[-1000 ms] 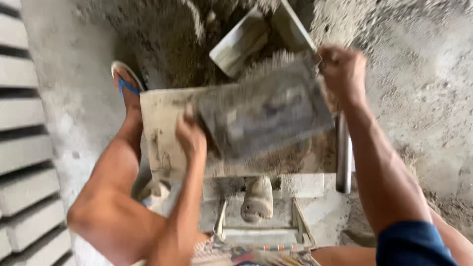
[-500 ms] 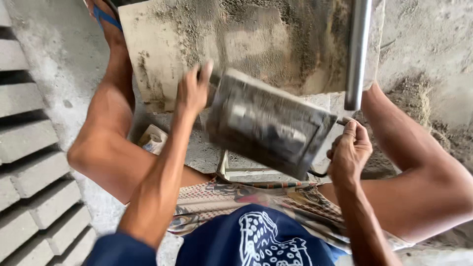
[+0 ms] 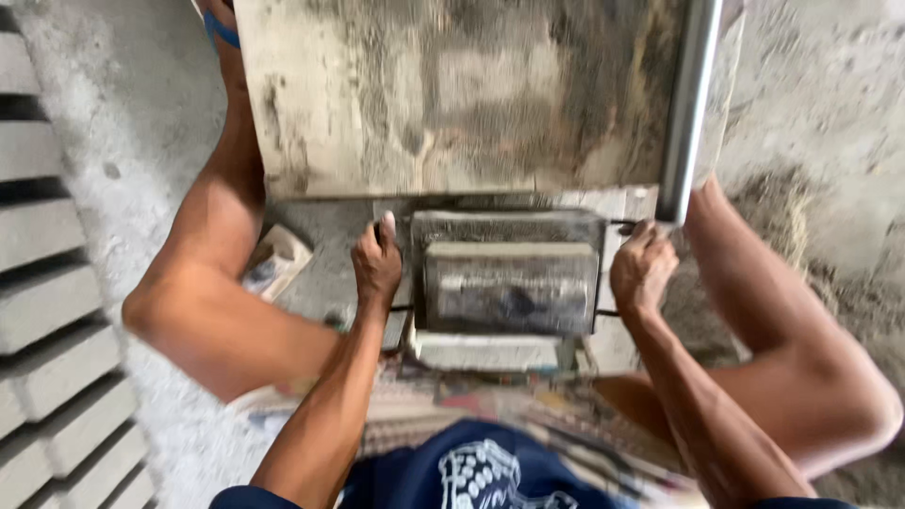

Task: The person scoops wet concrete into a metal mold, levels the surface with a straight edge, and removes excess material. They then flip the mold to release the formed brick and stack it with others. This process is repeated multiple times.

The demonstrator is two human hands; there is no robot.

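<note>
Soft, even daylight, no harsh glare, only faint shadows under the grey rectangular metal mould point(image 3: 510, 283). Whole frame is smeared with motion blur, worst along the bottom edge on the dark blue printed shirt point(image 3: 471, 471). Nothing's really sharp.

Concrete floor point(image 3: 141, 141) — grey blocks point(image 3: 47, 311), mould point(image 3: 509, 283)

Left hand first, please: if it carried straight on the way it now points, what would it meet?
Probably the front edge of the stained board just beyond the left hand, whose grip is on the metal mould; depth is unclear.
</note>
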